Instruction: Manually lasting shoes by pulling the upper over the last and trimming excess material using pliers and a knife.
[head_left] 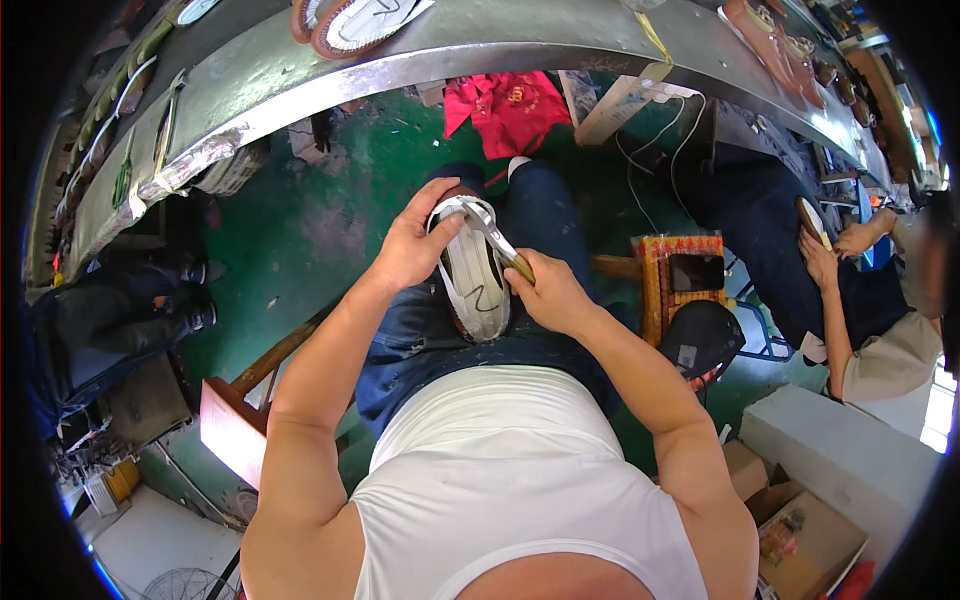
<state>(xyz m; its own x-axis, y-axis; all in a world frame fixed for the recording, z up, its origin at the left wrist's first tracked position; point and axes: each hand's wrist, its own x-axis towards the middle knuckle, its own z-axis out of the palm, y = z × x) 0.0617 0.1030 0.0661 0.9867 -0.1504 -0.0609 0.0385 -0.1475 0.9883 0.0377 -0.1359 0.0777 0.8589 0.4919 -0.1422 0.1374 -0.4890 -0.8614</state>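
Observation:
A shoe [474, 280] lies bottom up across my lap, its pale underside showing a dark pen mark and white edging folded round the rim. My left hand [412, 240] is wrapped round the shoe's far end, with the thumb pressed on the underside. Closed in my right hand [550, 289] is a pair of metal pincers [489, 232] with a brownish handle. The silver head of the pincers rests at the far end of the shoe, close to my left thumb. Exactly what its jaws touch is too small to tell.
A long metal-edged bench [500, 55] curves across the far side, bearing brown shoes [770, 45]. Red cloth [507, 112] lies beneath it. To my right are a phone [697, 272], a dark cap [702, 338] and a seated co-worker holding a shoe sole [813, 222]. Cardboard boxes [815, 540] stand lower right.

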